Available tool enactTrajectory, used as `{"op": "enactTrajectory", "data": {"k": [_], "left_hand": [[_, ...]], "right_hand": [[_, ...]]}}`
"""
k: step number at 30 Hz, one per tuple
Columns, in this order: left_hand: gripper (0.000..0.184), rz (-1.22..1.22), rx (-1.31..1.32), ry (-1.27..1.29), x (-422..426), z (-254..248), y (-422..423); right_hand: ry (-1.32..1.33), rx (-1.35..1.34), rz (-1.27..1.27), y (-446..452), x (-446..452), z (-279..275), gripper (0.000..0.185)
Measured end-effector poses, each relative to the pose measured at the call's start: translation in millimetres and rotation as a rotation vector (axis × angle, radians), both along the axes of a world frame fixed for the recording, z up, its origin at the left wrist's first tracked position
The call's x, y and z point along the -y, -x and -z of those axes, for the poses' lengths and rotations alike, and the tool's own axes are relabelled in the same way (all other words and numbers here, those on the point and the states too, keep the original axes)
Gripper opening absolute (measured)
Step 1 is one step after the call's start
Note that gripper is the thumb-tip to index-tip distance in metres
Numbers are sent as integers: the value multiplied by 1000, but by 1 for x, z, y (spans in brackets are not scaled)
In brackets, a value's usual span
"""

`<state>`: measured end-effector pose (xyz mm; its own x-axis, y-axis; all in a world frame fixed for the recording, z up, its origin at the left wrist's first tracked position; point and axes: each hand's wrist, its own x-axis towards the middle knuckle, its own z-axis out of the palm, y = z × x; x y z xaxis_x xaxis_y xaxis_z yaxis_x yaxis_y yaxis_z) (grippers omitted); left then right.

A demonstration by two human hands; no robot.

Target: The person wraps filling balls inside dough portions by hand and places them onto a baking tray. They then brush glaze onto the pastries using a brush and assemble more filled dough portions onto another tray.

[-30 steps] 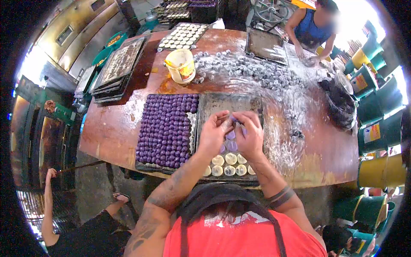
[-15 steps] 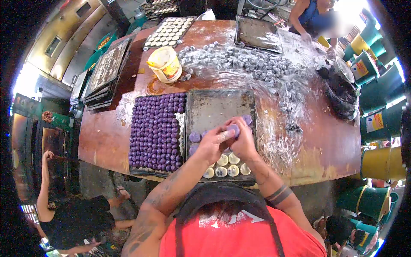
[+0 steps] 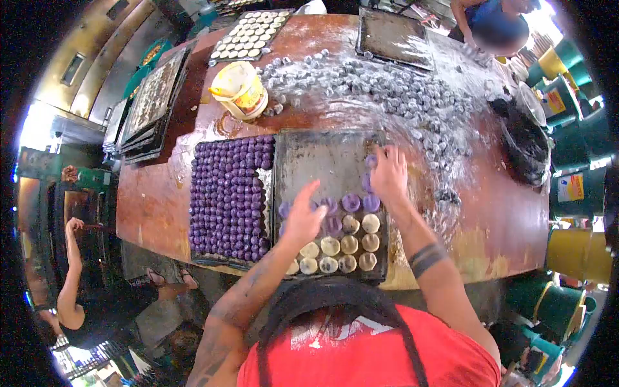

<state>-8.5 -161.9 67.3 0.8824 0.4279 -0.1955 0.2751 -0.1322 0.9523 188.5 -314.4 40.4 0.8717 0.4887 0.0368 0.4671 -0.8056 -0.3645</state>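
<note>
My left hand point(image 3: 304, 216) is over the middle of a dark metal tray point(image 3: 316, 158), fingers apart and holding nothing. At the tray's right edge, my right hand point(image 3: 389, 173) has its fingertips at a purple piece point(image 3: 371, 161); whether it grips that piece is hard to tell. Flattened purple pieces point(image 3: 351, 202) lie in a row across the tray's middle. Nearer my body are rows of pale round pieces point(image 3: 330, 245). Directly left is a second tray densely filled with purple balls point(image 3: 225, 193).
Flour-dusted balls point(image 3: 412, 90) spread across the far table point(image 3: 477, 226). A white bucket point(image 3: 240, 90) stands beyond the purple balls. Stacked trays point(image 3: 155, 106) lie at left, a bare tray point(image 3: 394, 39) at the back. A co-worker point(image 3: 496, 26) works far right; another person point(image 3: 74, 277) is at left.
My hands have parted: the left moved left and opened, the right reached to the tray's right edge. The purple piece between them has left my fingers. The view has shifted slightly.
</note>
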Motion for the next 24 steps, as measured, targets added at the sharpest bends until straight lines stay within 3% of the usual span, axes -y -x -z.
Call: {"op": "enactTrajectory", "data": {"k": [2,4,6,8,10,11,13,16,19,20,21,23,24], "left_hand": [[39,-68,-68,174,-9,4,15],[36,39,-133,168,-11,17,24],[25,72,-128,216,-19,22,28],[21,58,-240,-188,-46,9,28],[16,-30,-219,-538,-90,11,19],[14,-111,-158,-677,-112,25,17],[11,-168,34,-960,-142,43,0],[8,-111,98,-1182,-161,57,-22],[13,-117,6,-1175,-167,72,-35],[14,-179,-20,-1149,-150,50,-38],[14,-293,-19,-772,-135,40,-41],[15,-450,-31,-16,-104,29,-39],[17,-411,23,185,-85,26,-31]], "right_hand": [[-21,274,-161,28,3,26,39],[0,245,-282,31,2,34,38],[58,-57,-366,-10,14,27,38],[-308,-36,35,-45,48,25,37],[-75,-39,255,-68,84,-5,34],[128,240,325,-73,109,28,34],[159,185,263,-69,136,29,31],[168,266,285,-66,145,47,30],[-262,-127,401,-38,115,22,34],[-493,-172,274,-28,110,46,34],[-722,-217,142,-19,102,71,34],[-635,-198,43,54,42,-18,31],[-669,-256,-1,77,21,-32,28]]}}
